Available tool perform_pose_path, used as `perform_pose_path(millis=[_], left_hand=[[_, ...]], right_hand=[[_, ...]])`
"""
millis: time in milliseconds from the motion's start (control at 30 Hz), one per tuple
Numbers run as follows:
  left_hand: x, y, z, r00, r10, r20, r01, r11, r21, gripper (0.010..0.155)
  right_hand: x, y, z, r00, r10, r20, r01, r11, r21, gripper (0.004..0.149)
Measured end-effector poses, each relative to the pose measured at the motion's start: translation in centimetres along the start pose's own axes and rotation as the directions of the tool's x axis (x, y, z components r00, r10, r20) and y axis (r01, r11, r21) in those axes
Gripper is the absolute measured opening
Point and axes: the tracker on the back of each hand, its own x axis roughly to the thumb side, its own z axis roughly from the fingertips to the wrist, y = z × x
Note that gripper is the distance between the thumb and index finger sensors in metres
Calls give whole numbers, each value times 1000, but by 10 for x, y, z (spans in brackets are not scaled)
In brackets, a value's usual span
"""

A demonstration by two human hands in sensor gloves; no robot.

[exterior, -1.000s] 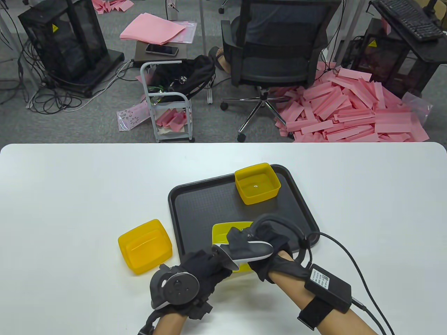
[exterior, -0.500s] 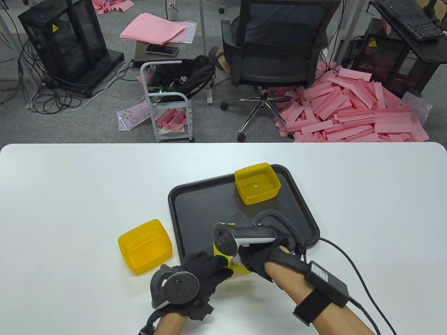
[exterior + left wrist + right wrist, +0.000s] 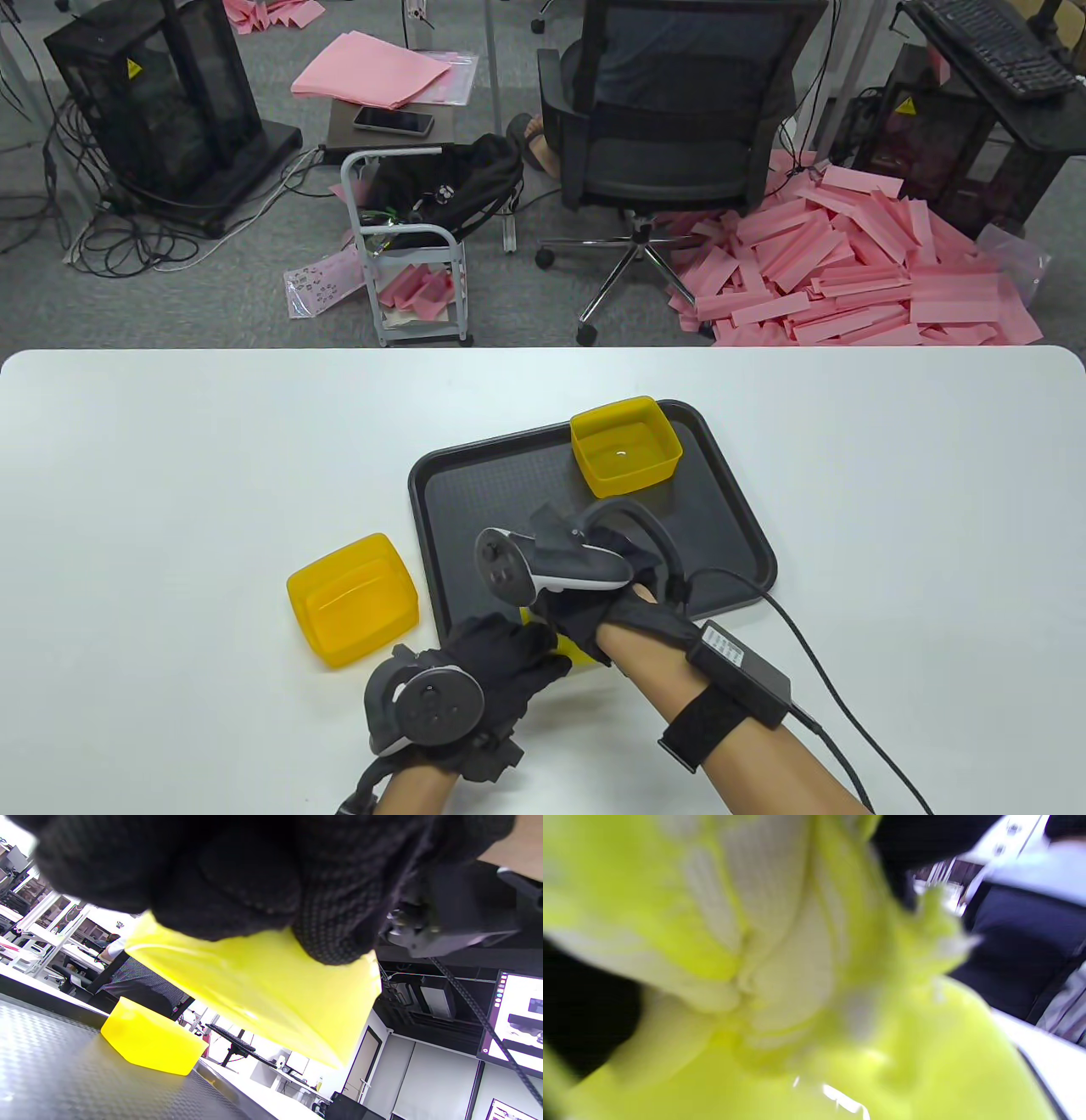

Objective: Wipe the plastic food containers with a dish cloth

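My left hand grips a bright yellow plastic container at the tray's near edge; only a sliver of it shows between the hands. In the left wrist view my gloved fingers clasp its wall, and it is held tilted above the tray. My right hand reaches into the container from above. The blurred right wrist view shows a white waffle dish cloth bunched against the yellow inside. The cloth is hidden in the table view.
A black tray lies mid-table with an orange-yellow container in its far corner, also seen in the left wrist view. Another orange-yellow container stands on the white table left of the tray. A cable trails from my right wrist.
My right hand and forearm have swept left and a little farther across the held container. My left hand has stayed in place, holding the container.
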Motion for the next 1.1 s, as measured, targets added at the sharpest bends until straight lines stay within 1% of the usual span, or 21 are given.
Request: perform_pose_path(millis=[67,133,300,367,500,633,700,800,900,967,1000,1100], left_hand=[[0,0,0,1000,-1,2,1,1000,-1,39],[1,2,0,1000,0,9,0,1000,11,39],[5,5,1,1000,-18,20,17,1000,21,38],[3,7,1,1000,-13,10,13,999,34,39],[-1,9,2,1000,-11,-8,11,999,44,38],[-4,10,3,999,-16,-30,18,998,55,38],[-4,9,2,999,-13,-33,14,999,48,38],[-4,7,2,999,-23,-45,25,998,49,38],[-5,5,1,998,-30,-52,32,998,49,38],[-5,4,1,997,-43,-60,46,998,50,38],[-5,4,1,997,-44,-57,47,998,49,38],[-6,4,2,997,-51,-55,54,997,57,38]], right_hand=[[5,-2,-1,995,92,-25,-92,995,-23,50],[6,-2,-4,985,165,-51,-169,982,-83,50],[3,1,-9,960,247,-132,-262,958,-113,49],[0,3,-9,955,259,-146,-276,955,-109,49],[-9,9,-9,929,331,-164,-346,936,-72,48],[-22,16,-5,918,364,-157,-376,926,-48,47],[-26,19,-1,932,335,-140,-341,940,-26,48],[-23,21,5,924,369,-96,-368,929,34,50],[-16,23,9,929,369,-31,-363,923,130,47],[-11,24,10,931,366,-10,-357,913,199,46],[-9,23,10,937,349,-3,-337,907,252,45],[-9,22,10,966,256,23,-248,905,346,43]])
